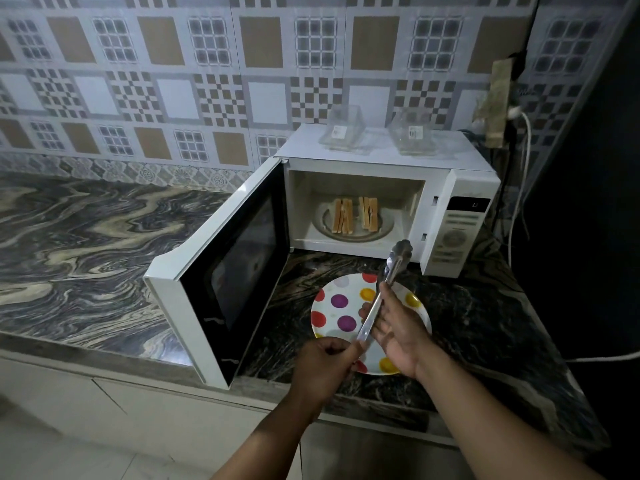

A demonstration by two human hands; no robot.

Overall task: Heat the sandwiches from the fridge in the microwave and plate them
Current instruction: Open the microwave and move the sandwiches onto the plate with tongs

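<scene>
Sandwiches stood on edge in two groups on the glass turntable inside the microwave, whose door hung wide open to the left. Whether they were already heated we could not tell from the view; we judged they probably were, since a plate and tongs were at the ready.

Just in front of the oven, on the dark marbled worktop, lay a white plate with coloured dots, and nothing was on it. Above that plate we held a pair of metal tongs, their tips closed together and pointing toward the oven mouth without reaching it. Our left hand had its grip closed around the handle end of the tongs, fingers curled. Our right hand lay palm up beneath the shaft, fingers relaxed, cradling it rather than clasping.

So, by our reckoning, the fetching from the fridge was done and both sandwiches were left to be lifted out and plated.

On top of the microwave sat two empty clear containers, and beyond it cables ran down from a wall socket.
</scene>
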